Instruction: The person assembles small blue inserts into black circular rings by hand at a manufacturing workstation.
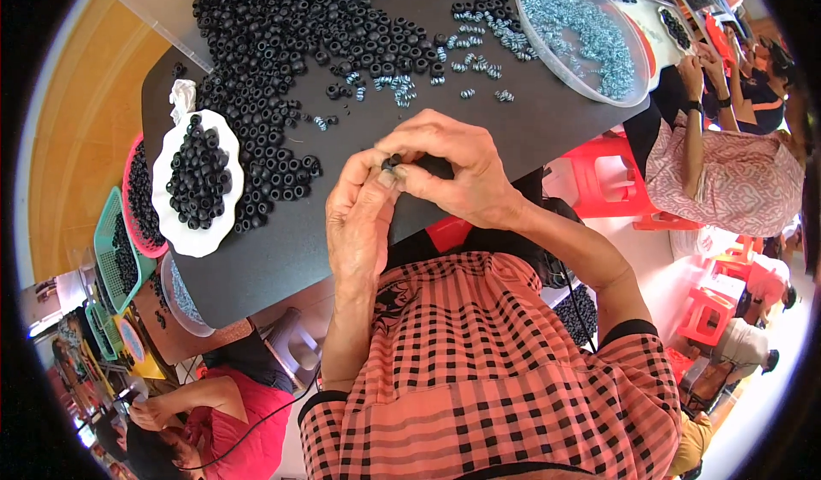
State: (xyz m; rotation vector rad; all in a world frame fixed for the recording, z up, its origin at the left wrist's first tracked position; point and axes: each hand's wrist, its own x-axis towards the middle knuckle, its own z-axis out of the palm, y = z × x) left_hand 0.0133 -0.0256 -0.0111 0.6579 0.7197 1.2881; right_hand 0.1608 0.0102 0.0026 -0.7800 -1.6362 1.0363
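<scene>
In front of my chest, both hands meet over the near edge of the dark table. My left hand (357, 215) pinches a small round black plastic piece (392, 162) between its thumb and fingers. From the other side my right hand (466, 172) grips the same piece, its thumb pressed close to the left thumb. Fingers hide most of the piece. Beyond them lies a large heap of hollow black plastic pieces (291, 44). Small shiny coil springs (402, 91) are scattered between the heap and a clear round tub (641, 93) of springs.
A white scalloped plate (202, 242) piled with black pieces sits on the table's left side (265, 283). Beside that edge are a pink basket (135, 157) and a green basket (104, 232). Red stools (609, 182) stand right. People sit at lower left (248, 420) and right (735, 176).
</scene>
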